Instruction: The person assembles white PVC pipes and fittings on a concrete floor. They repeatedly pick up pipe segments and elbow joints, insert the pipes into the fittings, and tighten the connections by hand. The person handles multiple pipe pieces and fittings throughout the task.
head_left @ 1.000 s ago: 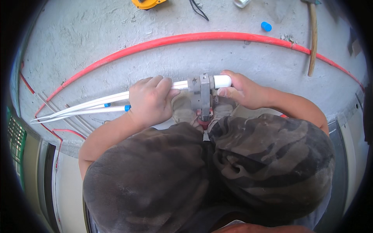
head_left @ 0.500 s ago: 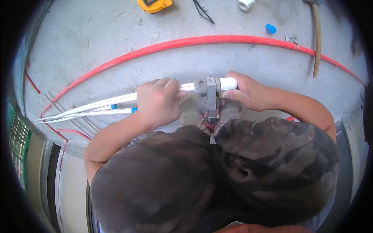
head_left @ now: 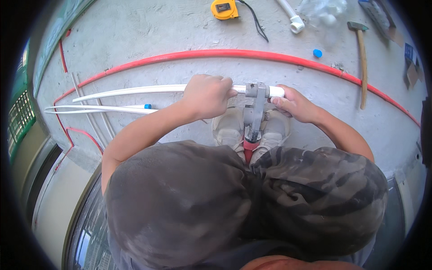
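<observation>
A long white plastic pipe (head_left: 135, 92) runs in from the left, and my left hand (head_left: 207, 96) is wrapped round it near its right end. That end meets the grey round die of a pipe fusion welder (head_left: 258, 108), which has a flat metal plate and a red handle. The welder stands upright between my shoes (head_left: 228, 130). On the plate's other side, my right hand (head_left: 297, 104) grips a short white pipe fitting (head_left: 276, 92) against the opposite die. How deep pipe and fitting sit on the dies cannot be made out.
More white pipe (head_left: 103, 109) with a blue cap (head_left: 147, 106) lies at left. A red conduit (head_left: 216, 53) crosses the floor ahead. Beyond are a yellow tape measure (head_left: 224, 9), a white elbow pipe (head_left: 296, 24), a blue plug (head_left: 317, 53) and a hammer (head_left: 362, 67).
The view has shifted, showing more floor at the top and right. The held pipe now lies farther from the other white pipes. Both hands keep their grips at the welder.
</observation>
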A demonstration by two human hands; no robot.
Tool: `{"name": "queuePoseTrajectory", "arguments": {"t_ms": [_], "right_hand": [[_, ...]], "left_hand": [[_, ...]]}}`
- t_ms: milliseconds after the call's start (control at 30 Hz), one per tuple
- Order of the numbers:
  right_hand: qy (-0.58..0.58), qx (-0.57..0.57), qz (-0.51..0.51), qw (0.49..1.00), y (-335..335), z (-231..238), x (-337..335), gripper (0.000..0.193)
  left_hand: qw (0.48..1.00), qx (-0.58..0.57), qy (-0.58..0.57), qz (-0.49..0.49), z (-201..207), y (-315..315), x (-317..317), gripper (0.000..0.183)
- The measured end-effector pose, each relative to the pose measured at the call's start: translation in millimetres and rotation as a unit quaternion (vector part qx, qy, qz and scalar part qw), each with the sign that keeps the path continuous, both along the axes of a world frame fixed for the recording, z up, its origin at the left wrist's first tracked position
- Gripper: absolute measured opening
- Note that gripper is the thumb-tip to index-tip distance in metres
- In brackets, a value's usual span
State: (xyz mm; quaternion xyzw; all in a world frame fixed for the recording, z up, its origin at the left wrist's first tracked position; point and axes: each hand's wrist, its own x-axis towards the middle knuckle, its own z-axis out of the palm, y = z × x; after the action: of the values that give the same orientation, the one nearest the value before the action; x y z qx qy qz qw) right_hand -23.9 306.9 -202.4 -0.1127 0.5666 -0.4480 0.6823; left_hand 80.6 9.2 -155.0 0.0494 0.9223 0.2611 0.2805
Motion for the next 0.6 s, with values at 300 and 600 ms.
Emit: {"name": "queuePoseTrajectory", "arguments": {"t_ms": [300,600], "right_hand": [[-0.054,-0.005,-0.034,0.998,-1,7,-4,0.029],[-0.068,-0.031,-0.055,0.996,2,-2,5,0.029]], "left_hand": [[1.000,-0.011,0.017,-0.007,-11,2,-1,0.031],[1.000,-0.012,0.012,0.004,-9,2,2,0.032]]}}
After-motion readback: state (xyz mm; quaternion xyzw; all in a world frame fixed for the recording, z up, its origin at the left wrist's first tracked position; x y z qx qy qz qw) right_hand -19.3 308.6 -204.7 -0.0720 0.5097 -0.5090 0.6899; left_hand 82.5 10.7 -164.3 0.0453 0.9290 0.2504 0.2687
